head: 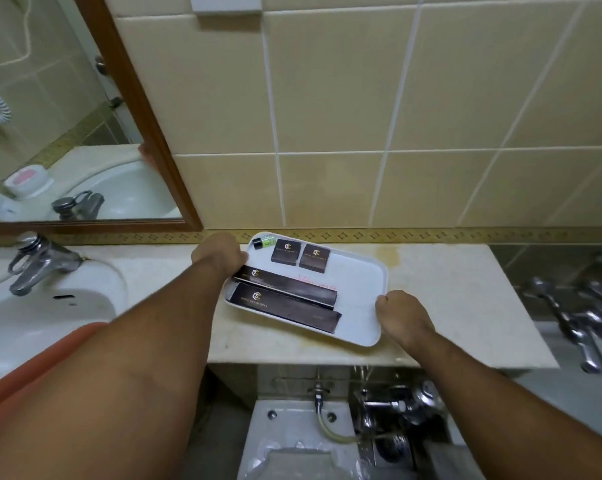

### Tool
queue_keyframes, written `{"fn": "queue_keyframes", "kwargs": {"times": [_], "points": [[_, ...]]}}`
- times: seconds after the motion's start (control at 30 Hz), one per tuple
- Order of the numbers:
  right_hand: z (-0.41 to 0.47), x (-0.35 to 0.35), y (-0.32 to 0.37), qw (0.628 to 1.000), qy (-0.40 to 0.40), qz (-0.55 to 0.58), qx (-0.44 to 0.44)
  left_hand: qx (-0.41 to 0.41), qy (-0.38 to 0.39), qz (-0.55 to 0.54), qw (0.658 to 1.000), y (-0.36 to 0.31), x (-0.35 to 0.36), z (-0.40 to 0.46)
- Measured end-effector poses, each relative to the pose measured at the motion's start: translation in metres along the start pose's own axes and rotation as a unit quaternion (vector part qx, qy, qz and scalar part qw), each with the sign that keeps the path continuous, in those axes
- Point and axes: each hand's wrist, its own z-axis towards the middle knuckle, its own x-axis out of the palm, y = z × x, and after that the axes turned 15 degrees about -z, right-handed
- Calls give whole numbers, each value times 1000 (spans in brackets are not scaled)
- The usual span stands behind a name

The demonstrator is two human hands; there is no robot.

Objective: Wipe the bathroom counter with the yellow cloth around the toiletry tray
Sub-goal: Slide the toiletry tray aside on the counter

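Head view, looking down at a tiled bathroom wall (344, 109) and a pale stone desk (458, 306) running along its base. The desk's front edge overhangs a toilet cistern (292, 441); its right end stops short of a set of chrome taps (576, 323). At left, a white basin (33, 317) with a chrome faucet (36, 261) is set into the surface. A white toiletry tray (358, 282) lies askew on the desk, its far corner near the wall border and its near corner close to the front edge. Bare desk lies open to the right of the tray, with a narrower strip between tray and basin. The left hand (218, 254) is closed over the tray's left rim; the right hand (401, 311) is curled closed on the right rim. On the tray lie two long dark boxes (285, 296) side by side, two small dark boxes (301, 254) behind them, and a small bottle (263, 243) at the far corner. The yellow cloth is not in sight.
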Motion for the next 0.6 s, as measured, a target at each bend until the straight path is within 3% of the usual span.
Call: {"fn": "queue_keyframes", "kwargs": {"times": [0.23, 0.47, 0.6], "points": [[-67, 1, -77, 982, 17, 140, 127, 55, 42, -75, 995, -91, 36, -23], [-109, 0, -160, 850, 29, 434, 296, 218, 123, -27, 968, -242, 106, -40], [-102, -3, -191, 815, 24, 476, 329, 258, 168, -29, 951, -316, 137, -40]]}}
